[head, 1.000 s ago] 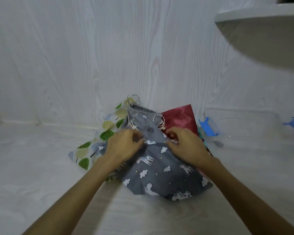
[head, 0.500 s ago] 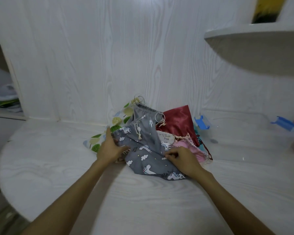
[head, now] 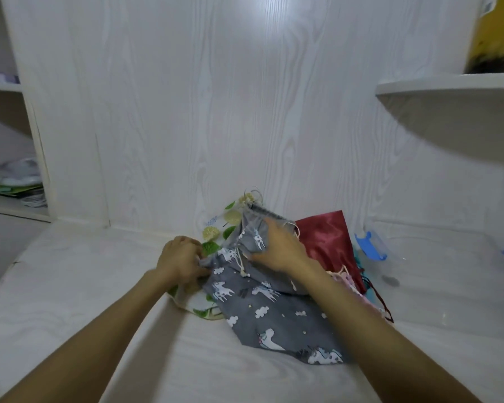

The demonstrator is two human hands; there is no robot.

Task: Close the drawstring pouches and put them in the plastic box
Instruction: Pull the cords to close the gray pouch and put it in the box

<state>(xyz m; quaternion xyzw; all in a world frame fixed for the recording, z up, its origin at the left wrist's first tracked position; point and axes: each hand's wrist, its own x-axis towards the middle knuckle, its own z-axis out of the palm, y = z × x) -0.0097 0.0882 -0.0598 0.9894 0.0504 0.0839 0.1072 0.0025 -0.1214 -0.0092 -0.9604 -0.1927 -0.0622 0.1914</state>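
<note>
A grey unicorn-print drawstring pouch (head: 262, 309) lies on top of a pile of pouches in the middle of the white table (head: 99, 315). My left hand (head: 181, 258) pinches its left edge. My right hand (head: 277, 248) grips the cloth near its gathered mouth, beside the cream drawstring (head: 240, 263). Under it lie a white leaf-print pouch (head: 216, 228), a dark red satin pouch (head: 326, 239) and a pink pouch (head: 352, 283). The clear plastic box (head: 437, 257) with blue clips (head: 367, 245) stands to the right, against the wall.
A white wood-grain wall rises just behind the pile. A rounded shelf (head: 448, 85) juts out at upper right with a yellow item (head: 492, 33) on it. Open shelving (head: 12, 184) with papers and plates stands at far left. The table's curved edge runs along the left.
My right hand has moved up from the pouch's lower middle to its mouth. My left hand still holds the left edge. The head camera has pulled back and tilted.
</note>
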